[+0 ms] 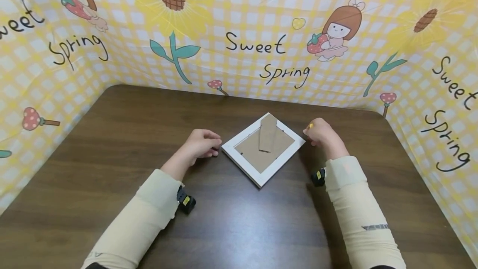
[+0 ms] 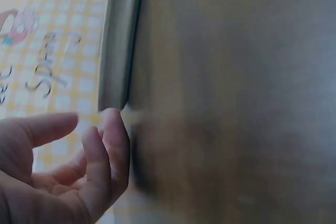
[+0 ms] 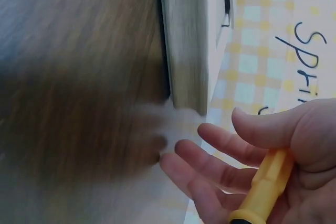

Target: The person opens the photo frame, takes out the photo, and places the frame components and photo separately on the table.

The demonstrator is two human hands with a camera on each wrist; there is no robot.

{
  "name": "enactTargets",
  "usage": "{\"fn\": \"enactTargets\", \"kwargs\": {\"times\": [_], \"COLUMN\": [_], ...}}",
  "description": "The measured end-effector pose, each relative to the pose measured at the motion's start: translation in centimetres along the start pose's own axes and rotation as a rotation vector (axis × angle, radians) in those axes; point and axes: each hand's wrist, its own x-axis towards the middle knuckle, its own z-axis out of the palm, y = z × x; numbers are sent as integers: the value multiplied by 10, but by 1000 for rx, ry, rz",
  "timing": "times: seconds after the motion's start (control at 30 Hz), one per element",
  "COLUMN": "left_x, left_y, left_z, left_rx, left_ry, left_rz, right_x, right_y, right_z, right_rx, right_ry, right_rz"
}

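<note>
A white-edged picture frame [image 1: 248, 168] lies turned diamond-wise on the table, its brown backing board [image 1: 246, 144] facing up. Its stand flap [image 1: 267, 136] lies flat on the board. At the frame's left corner is my left hand [image 1: 201, 143], fingers loosely bent and holding nothing; in the left wrist view a fingertip [image 2: 113, 116] meets or nearly meets that corner. Close to the right corner is my right hand [image 1: 322, 133]. It keeps a yellow-handled tool [image 3: 270, 182] with a black end tucked against the palm, its fingertips [image 3: 207, 129] just short of the frame. The tool's far end is hidden.
A dark wooden table [image 1: 242, 231] carries the frame. Yellow checked cloth [image 1: 254, 7] with printed flowers and figures walls it at the back and both sides. Black wrist cameras [image 1: 186, 202] hang below the cuffs.
</note>
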Motion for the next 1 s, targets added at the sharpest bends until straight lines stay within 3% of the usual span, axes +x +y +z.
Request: {"fn": "enactTargets", "kwargs": {"times": [0.13,0.27,0.43,0.63,1.0], "left_x": [-11,-18,-21,-19,-9], "left_y": [-4,-4,-3,-2,1], "left_z": [7,18,26,30,27], "left_rx": [-220,-452,-612,-646,-528], "left_ry": [-35,-20,30,73,65], "left_rz": [-66,-151,-201,-211,-202], "right_x": [8,13,17,19,24], "right_y": [-14,-31,-44,-47,-43], "right_z": [-1,0,6,15,20], "right_rx": [-42,-73,-49,-131,-211], "right_ry": [36,37,18,-11,-10], "right_rz": [-25,-72,-96,-142,-153]}}
